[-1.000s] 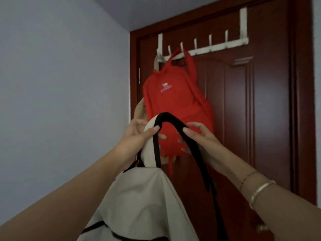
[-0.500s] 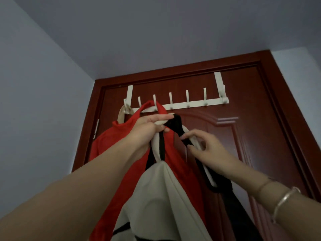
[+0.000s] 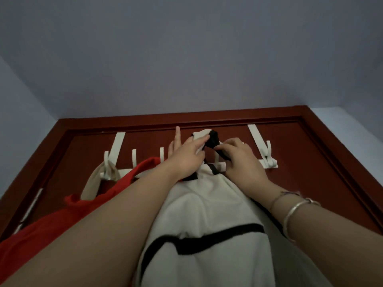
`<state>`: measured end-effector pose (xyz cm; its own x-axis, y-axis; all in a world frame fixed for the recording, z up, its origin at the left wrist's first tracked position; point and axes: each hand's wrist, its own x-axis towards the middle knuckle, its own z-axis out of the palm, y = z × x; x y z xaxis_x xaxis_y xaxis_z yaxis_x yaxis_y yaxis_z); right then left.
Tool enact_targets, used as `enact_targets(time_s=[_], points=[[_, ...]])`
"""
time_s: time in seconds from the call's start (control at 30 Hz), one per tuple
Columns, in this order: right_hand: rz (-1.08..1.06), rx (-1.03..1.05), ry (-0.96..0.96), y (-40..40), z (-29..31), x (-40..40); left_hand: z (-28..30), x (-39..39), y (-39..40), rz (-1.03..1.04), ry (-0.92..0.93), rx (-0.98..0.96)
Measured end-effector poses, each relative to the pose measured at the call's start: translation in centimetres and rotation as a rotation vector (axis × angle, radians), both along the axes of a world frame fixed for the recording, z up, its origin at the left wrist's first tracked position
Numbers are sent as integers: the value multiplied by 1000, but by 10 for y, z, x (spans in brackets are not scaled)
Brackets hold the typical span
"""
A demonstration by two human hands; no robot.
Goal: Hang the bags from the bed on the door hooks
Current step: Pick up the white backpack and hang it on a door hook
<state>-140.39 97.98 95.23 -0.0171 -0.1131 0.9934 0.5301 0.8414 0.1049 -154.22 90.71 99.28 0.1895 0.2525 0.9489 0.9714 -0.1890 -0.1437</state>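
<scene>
Red bag (image 3: 41,230) beside cream bag (image 3: 207,214), both hands (image 3: 186,156) gripping its handle (image 3: 211,137)

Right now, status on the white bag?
Left hand and right hand both gripping white bag handle loop, raised above hook rack. Not hooked yet. Red bag crowds left side.
</scene>
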Motion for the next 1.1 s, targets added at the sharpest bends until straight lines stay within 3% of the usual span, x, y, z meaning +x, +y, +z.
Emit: enact_targets(time_s=[0.13, 0.27, 0.33, 0.5, 0.87, 1.1], points=[[-112, -40, -13, 9, 28, -7, 30, -5, 23, 384, 220, 76], [-149, -353, -149, 19, 45, -19, 15, -8, 39, 706, 252, 69], [-125, -386, -162, 28, 39, -18, 1, -4, 44, 766, 272, 102], [-40, -266, -211, 38, -11, -15, -36, -6, 42, 754, 293, 82], [116, -340, -252, -5, -94, 30, -125, 6, -16, 585, 117, -15], [223, -416, -277, -55, -163, 94, -185, 58, -87, 579, 73, -163]])
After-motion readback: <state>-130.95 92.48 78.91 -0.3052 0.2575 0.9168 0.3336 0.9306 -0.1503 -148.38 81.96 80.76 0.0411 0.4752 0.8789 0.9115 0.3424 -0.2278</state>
